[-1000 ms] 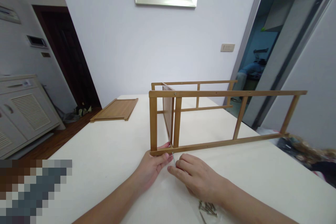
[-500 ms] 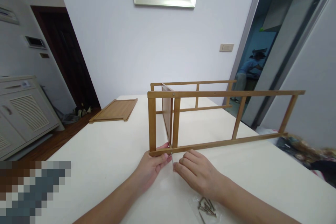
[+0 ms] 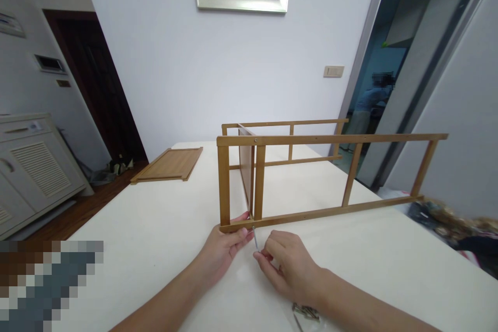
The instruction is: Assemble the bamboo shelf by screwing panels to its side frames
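Note:
A wooden rack frame [image 3: 311,140] lies on its side on the white table, with a flat shelf panel [image 3: 246,161] upright between its two side frames. My left hand [image 3: 227,244] is closed around the near lower rail at the frame's left end, thumb in front and fingers behind. Just right of it, my right hand [image 3: 290,259] pinches a thin metal hex key [image 3: 255,239] between thumb and fingers. The key's tip meets the rail at the joint below the panel. In the upper rail a bolt head [image 3: 256,140] shows. Several bolts [image 3: 307,313] lie beside my right forearm, partly hidden.
Another slatted wooden panel [image 3: 169,164] lies flat on the white table [image 3: 175,212] at the left. A wall with a framed picture [image 3: 241,5] rises behind. At the right, a person [image 3: 368,104] stands beyond a doorway, and bundled items [image 3: 447,228] lie past the table edge.
My right hand has turned and drawn slightly down and right, so more of the hex key shows. It now covers part of the bolts. My left hand keeps its hold.

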`<state>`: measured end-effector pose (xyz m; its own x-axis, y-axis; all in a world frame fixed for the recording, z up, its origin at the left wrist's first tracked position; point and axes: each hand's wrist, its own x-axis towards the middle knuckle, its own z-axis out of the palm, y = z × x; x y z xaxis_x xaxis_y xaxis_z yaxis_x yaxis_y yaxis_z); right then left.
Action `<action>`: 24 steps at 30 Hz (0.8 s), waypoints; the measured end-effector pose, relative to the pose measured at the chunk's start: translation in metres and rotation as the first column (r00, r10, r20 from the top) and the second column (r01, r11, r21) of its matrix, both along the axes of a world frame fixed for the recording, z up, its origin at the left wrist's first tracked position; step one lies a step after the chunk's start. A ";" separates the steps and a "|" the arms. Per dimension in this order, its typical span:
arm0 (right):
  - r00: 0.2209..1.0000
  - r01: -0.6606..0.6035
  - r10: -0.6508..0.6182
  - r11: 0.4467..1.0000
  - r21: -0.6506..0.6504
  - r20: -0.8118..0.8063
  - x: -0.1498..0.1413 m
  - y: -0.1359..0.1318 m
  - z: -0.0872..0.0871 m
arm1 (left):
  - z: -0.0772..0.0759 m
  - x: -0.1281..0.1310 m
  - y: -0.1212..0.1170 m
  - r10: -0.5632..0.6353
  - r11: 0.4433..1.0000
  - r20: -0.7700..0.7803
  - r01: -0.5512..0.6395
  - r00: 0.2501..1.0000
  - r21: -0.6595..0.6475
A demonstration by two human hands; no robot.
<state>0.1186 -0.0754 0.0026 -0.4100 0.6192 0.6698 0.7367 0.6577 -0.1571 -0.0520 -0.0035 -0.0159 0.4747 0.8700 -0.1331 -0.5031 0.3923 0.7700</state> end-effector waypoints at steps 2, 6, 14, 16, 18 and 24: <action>0.997 -0.004 -0.003 0.995 -0.099 -0.075 -0.001 -0.001 -0.003 | -0.001 0.000 0.001 0.003 1.000 -0.006 -0.003 1.000 -0.006; 0.994 -0.026 0.012 0.992 -0.122 -0.112 0.001 0.000 -0.004 | -0.001 0.000 0.001 0.005 1.000 -0.011 -0.005 1.000 -0.006; 0.981 -0.170 0.168 0.985 0.008 0.093 0.005 0.001 0.006 | 0.001 0.000 -0.001 -0.001 1.000 -0.013 0.001 1.000 0.010; 0.972 -0.202 0.200 0.979 0.001 0.127 0.007 0.000 0.010 | 0.000 -0.001 -0.001 -0.001 1.000 -0.019 0.001 1.000 0.008; 0.964 -0.224 0.221 0.974 0.009 0.150 0.009 -0.001 0.014 | -0.001 -0.001 0.000 -0.001 1.000 -0.019 0.001 1.000 0.007; 0.949 -0.222 0.197 0.972 0.079 0.248 0.012 0.000 0.017 | -0.002 -0.001 0.001 -0.010 1.000 -0.010 0.010 1.000 0.015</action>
<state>0.1310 -0.0750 0.0193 -0.6773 0.4336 0.5944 0.5879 0.8047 0.0829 -0.0526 -0.0028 -0.0177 0.4820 0.8672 -0.1250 -0.4913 0.3856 0.7810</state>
